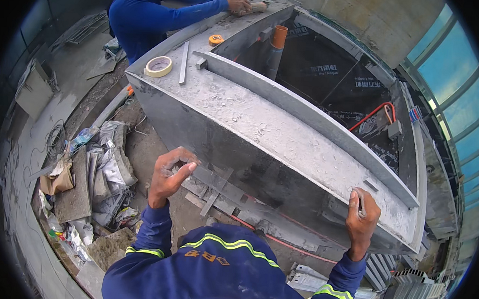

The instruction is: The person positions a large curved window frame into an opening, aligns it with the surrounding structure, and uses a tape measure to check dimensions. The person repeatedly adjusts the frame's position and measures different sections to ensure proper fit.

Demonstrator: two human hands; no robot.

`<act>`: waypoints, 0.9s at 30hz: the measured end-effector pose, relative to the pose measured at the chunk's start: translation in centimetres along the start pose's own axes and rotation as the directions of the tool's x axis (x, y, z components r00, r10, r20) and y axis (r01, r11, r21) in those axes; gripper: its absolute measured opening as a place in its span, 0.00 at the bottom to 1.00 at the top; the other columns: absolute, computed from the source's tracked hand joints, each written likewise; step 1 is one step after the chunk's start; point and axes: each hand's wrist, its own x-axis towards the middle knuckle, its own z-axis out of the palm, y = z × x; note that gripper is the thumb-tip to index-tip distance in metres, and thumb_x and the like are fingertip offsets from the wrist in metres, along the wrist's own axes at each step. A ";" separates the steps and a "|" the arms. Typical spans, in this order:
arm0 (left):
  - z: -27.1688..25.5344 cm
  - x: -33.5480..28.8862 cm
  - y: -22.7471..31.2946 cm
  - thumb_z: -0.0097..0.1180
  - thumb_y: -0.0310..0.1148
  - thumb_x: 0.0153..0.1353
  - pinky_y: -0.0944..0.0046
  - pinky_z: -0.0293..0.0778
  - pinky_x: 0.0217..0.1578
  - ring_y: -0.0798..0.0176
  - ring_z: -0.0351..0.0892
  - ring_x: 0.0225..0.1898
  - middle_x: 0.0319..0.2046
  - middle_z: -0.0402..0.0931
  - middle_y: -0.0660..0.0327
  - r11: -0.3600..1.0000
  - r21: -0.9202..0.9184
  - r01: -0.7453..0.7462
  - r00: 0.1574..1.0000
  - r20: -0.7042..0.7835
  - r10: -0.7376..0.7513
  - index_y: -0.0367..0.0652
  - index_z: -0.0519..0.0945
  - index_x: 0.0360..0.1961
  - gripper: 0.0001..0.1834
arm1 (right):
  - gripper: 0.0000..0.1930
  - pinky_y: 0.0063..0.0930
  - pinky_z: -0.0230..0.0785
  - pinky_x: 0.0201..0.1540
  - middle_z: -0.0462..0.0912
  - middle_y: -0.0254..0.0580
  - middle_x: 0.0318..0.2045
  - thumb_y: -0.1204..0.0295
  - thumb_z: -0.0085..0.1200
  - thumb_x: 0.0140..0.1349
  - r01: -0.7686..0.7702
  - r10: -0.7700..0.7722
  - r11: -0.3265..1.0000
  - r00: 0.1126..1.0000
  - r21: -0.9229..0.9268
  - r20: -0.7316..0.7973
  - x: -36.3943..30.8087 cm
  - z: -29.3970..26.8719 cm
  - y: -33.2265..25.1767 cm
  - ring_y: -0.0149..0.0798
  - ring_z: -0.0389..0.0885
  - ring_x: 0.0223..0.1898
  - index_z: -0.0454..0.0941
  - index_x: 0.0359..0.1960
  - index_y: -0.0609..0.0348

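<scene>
The left hand (169,175) curls loosely, fingers (187,171) half bent, touching the dark front face of the grey stone planter (262,123). The right hand (361,218), fingers pressed together, grips the planter's near right rim. A tape roll (159,66) lies far left on top.

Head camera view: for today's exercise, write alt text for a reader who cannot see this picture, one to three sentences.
A person in blue sleeves presses the left hand against the front face of a large grey stone planter, while the right hand grips its top edge. On its dusty top lie a tape roll and an orange tape measure; a co-worker works at the far end.
</scene>
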 end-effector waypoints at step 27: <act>-10.1 55.0 -20.7 0.72 0.19 0.42 0.54 0.86 0.27 0.54 0.88 0.35 0.40 0.86 0.53 0.490 0.862 -0.127 0.814 0.373 -0.445 0.47 0.82 0.55 0.34 | 0.12 0.24 0.65 0.32 0.82 0.35 0.28 0.68 0.57 0.76 -0.675 0.584 0.738 0.628 0.013 -0.514 -10.8 -11.6 -1.1 0.25 0.74 0.26 0.86 0.45 0.67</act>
